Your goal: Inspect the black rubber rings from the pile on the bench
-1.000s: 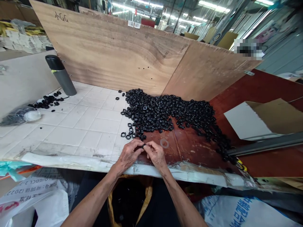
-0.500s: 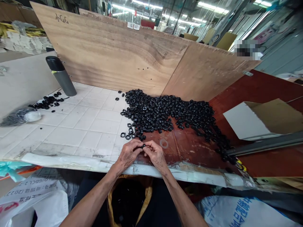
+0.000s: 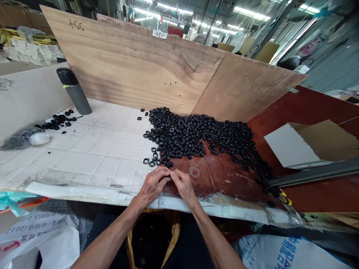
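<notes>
My left hand [image 3: 153, 184] and my right hand [image 3: 183, 184] meet fingertip to fingertip just above the table's front part. Both are closed in a pinch around a small black ring nut, mostly hidden by the fingers. Just beyond them spreads a large heap of black ring nuts [image 3: 190, 136], reaching from the white-tiled side across onto the dark red board. A few loose ring nuts [image 3: 152, 163] lie at the heap's near left edge, close to my left fingertips.
A grey bottle [image 3: 77, 98] with a black lid stands at the back left, near scattered black pieces [image 3: 57, 121] and a plastic bag [image 3: 19, 138]. A plywood panel [image 3: 134, 63] closes the back. At right is an open carton [image 3: 294, 147]. Below the edge hangs a yellow-rimmed bag [image 3: 175, 239].
My right fingers have closed in nearer to the left ones, covering more of the black piece that showed between them. The heap looks the same; the view has tilted slightly.
</notes>
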Motion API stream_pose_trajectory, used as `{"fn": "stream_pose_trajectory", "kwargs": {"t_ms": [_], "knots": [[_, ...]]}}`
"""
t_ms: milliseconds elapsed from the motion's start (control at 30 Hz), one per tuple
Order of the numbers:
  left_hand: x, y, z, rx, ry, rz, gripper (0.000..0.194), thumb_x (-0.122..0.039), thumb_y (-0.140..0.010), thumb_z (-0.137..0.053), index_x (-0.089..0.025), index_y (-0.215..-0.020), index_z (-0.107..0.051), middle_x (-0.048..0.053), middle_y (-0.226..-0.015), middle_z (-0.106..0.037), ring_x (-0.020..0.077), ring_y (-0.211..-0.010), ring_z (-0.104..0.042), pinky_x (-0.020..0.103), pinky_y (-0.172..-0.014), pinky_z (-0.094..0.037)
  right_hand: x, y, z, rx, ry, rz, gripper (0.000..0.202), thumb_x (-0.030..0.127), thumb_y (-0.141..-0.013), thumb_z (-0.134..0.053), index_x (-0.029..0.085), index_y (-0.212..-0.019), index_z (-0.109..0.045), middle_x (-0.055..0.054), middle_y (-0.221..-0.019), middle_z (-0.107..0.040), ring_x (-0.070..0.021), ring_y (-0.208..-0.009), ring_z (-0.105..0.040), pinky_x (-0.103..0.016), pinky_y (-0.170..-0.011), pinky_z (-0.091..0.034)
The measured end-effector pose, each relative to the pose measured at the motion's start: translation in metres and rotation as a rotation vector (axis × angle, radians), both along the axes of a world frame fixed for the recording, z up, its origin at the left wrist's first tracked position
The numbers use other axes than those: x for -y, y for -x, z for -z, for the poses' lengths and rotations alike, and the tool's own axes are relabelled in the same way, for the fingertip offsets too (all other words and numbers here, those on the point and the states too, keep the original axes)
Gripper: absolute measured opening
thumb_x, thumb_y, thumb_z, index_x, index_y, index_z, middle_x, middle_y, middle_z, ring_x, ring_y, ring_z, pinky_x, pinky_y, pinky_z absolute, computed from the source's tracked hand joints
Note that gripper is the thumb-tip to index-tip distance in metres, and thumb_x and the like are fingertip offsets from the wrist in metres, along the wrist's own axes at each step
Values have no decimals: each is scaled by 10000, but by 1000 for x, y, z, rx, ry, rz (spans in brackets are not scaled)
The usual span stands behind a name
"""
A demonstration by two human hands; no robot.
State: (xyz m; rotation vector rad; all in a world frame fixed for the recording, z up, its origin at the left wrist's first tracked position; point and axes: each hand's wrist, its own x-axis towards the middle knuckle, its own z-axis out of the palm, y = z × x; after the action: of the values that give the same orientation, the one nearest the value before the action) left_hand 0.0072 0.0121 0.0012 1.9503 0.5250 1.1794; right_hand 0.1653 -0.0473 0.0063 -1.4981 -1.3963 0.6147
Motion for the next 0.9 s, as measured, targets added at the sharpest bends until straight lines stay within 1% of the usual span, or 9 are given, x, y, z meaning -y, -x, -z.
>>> {"fn": "stream_pose_trajectory", "kwargs": {"t_ms": [100,200,267,367,467,533,633,733,900], "knots": [[-2,0,2,21,94,-23,95,-192,-923,-674,-203,-1011,-707,70,-1054,-727,196,-1019,-698,362,-944,-570,0,2,2,12,-28,63,383,426,-962,-550,210,-648,-511,51,-561,-439,-115,-515,-425,-245,-527,-346],[-3,-1,4,33,170,-14,113,-209,-900,-705,-203,-1012,-723,68,-1054,-734,203,-1038,-696,372,-971,-563,3,2,1,-65,-45,65,171,374,-923,-622,206,-948,-641,40,-650,-552,-125,-511,-492,-241,-511,-402],[-2,-2,3,51,241,-11,115,-218,-895,-703,-197,-1005,-731,70,-1057,-732,202,-1025,-701,357,-947,-578,6,1,0,-90,-58,3,211,338,-928,-624,209,-1091,-662,7,-759,-620,-140,-563,-574,-254,-550,-469],[2,-3,1,92,419,37,151,-243,-886,-704,-180,-1022,-722,72,-1065,-723,184,-905,-729,315,-825,-618,9,1,-2,-96,-90,-33,207,312,-946,-607,218,-1104,-703,-34,-885,-670,-160,-654,-656,-272,-616,-533],[4,-3,-1,101,575,89,198,-254,-888,-703,-177,-1070,-687,50,-988,-734,167,-781,-738,298,-746,-622,9,2,-1,-116,-96,-14,229,316,-942,-616,211,-1129,-694,-31,-864,-691,-158,-632,-667,-269,-609,-550],[4,-2,-1,96,547,71,168,-243,-893,-700,-180,-1048,-687,44,-966,-730,170,-791,-733,303,-762,-614,9,2,0,-134,-84,-10,222,333,-942,-615,196,-1102,-687,-20,-811,-690,-152,-598,-662,-259,-590,-546],[3,-1,0,65,301,14,112,-197,-893,-696,-189,-1004,-712,58,-1019,-723,196,-958,-708,341,-900,-577,7,2,1,-87,-47,23,210,369,-966,-585,184,-925,-678,38,-589,-591,-123,-468,-567,-225,-499,-461],[1,-1,0,38,109,10,139,-155,-907,-671,-201,-1033,-707,66,-1036,-728,201,-1043,-679,354,-959,-546,4,2,2,65,-70,78,370,391,-989,-534,194,-680,-582,58,-501,-470,-105,-455,-466,-220,-487,-374],[-1,-2,-1,18,101,27,130,-154,-914,-666,-198,-1031,-701,62,-1012,-727,193,-1002,-685,345,-935,-547,0,1,5,169,-105,140,498,417,-976,-532,200,-535,-451,56,-498,-407,-97,-487,-412,-227,-516,-344]]}}
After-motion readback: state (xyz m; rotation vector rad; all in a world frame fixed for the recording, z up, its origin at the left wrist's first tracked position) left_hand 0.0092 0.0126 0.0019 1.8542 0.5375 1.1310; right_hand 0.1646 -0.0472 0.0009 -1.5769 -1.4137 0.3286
